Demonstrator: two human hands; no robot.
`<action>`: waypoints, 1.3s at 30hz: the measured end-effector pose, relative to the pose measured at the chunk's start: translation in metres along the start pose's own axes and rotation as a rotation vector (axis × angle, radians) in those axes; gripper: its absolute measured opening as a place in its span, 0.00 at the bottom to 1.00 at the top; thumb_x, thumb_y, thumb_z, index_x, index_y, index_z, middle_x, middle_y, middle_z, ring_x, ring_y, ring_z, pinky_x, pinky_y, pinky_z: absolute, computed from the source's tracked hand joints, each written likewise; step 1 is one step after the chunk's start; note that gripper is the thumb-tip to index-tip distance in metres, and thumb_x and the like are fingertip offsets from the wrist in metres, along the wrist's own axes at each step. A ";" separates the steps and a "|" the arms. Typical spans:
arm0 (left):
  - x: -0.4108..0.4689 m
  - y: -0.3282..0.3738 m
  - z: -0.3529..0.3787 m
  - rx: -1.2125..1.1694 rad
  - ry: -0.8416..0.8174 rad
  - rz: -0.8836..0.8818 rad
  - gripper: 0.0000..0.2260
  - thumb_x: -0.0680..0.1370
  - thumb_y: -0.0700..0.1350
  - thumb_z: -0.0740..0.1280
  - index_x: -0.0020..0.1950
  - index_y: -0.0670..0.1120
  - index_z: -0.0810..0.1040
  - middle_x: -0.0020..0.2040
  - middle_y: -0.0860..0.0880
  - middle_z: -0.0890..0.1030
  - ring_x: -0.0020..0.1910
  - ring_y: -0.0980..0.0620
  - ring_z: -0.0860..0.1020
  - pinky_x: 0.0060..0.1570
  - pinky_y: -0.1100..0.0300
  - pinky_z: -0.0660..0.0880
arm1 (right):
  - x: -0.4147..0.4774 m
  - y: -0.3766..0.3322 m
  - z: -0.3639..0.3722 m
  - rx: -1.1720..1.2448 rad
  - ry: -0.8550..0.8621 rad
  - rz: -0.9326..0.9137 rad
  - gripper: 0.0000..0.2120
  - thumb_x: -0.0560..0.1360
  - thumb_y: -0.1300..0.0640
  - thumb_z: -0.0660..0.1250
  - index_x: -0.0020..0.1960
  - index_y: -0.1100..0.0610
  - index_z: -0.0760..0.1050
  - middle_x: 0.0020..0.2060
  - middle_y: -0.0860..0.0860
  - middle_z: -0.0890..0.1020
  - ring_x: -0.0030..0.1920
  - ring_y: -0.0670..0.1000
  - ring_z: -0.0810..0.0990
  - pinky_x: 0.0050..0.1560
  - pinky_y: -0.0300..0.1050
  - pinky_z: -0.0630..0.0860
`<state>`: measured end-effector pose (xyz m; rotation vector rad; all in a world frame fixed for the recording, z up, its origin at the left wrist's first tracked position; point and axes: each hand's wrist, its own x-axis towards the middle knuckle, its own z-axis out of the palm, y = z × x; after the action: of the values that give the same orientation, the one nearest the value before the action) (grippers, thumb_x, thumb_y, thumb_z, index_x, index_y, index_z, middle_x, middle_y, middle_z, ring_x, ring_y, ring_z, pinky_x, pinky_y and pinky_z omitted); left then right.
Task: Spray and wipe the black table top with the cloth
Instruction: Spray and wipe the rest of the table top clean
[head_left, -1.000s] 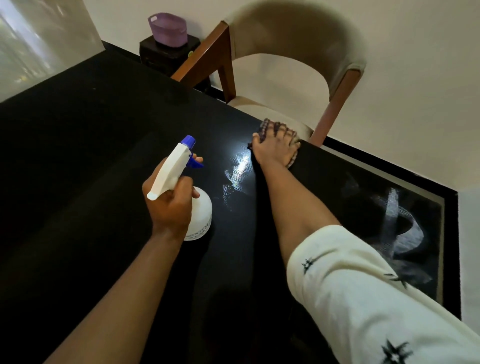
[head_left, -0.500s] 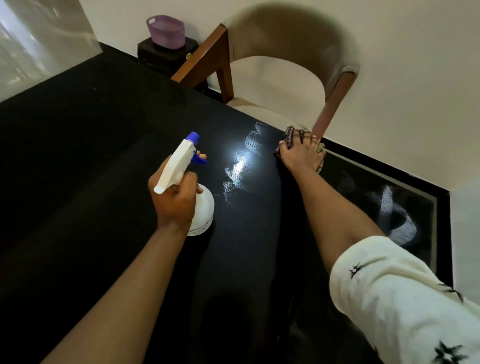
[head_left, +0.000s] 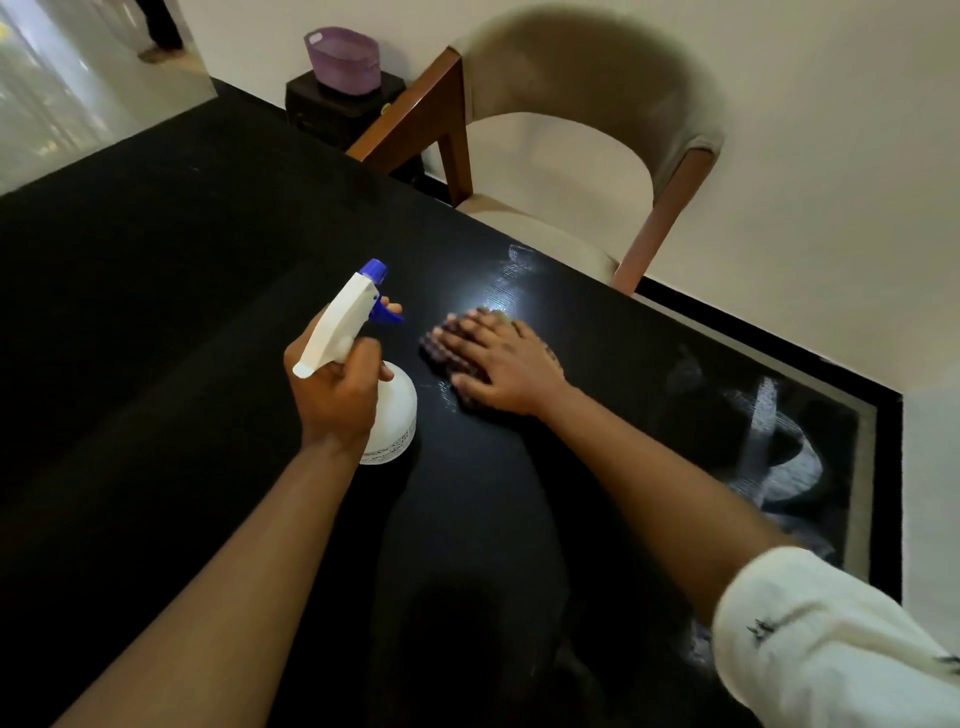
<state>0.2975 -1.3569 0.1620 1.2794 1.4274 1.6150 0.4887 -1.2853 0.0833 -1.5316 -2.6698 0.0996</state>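
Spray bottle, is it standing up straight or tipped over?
Roughly upright: the spray bottle has its blue nozzle on top and its round body below, held by the left hand. Whether it touches the table top cannot be told.

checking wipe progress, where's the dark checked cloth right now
In the head view the dark checked cloth lies flat on the black table top under the right hand, just right of the white plastic spray bottle gripped by the left hand.

Cloth (head_left: 439, 349) — largely covered by the right hand (head_left: 506, 366), both motion-blurred. Neck of the spray bottle (head_left: 395, 410) hidden inside the left hand (head_left: 335, 392); label print too small to read. Black table top (head_left: 156, 312) — cut by left and bottom edges
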 end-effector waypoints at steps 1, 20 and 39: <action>0.000 0.000 0.000 0.001 -0.003 -0.001 0.17 0.70 0.39 0.61 0.59 0.49 0.71 0.41 0.52 0.76 0.37 0.62 0.79 0.32 0.73 0.74 | -0.016 -0.003 0.001 -0.007 0.002 -0.096 0.30 0.76 0.37 0.50 0.76 0.45 0.57 0.76 0.48 0.61 0.75 0.53 0.57 0.70 0.52 0.54; -0.002 0.051 -0.023 0.127 -0.320 -0.226 0.20 0.74 0.32 0.61 0.62 0.48 0.75 0.54 0.50 0.80 0.39 0.58 0.78 0.43 0.66 0.76 | -0.136 -0.129 0.005 0.298 0.044 0.456 0.26 0.73 0.47 0.53 0.71 0.47 0.69 0.72 0.49 0.69 0.73 0.61 0.62 0.69 0.59 0.62; -0.256 0.159 -0.247 0.261 -0.297 -0.580 0.18 0.76 0.35 0.64 0.65 0.45 0.71 0.42 0.46 0.78 0.37 0.49 0.76 0.38 0.59 0.72 | -0.322 -0.351 -0.040 1.387 -0.266 0.507 0.15 0.80 0.58 0.61 0.66 0.54 0.74 0.60 0.50 0.79 0.58 0.47 0.77 0.57 0.35 0.72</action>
<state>0.1756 -1.7131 0.2637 1.0491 1.6533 0.8443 0.3528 -1.7385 0.1472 -1.4894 -1.3874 1.7581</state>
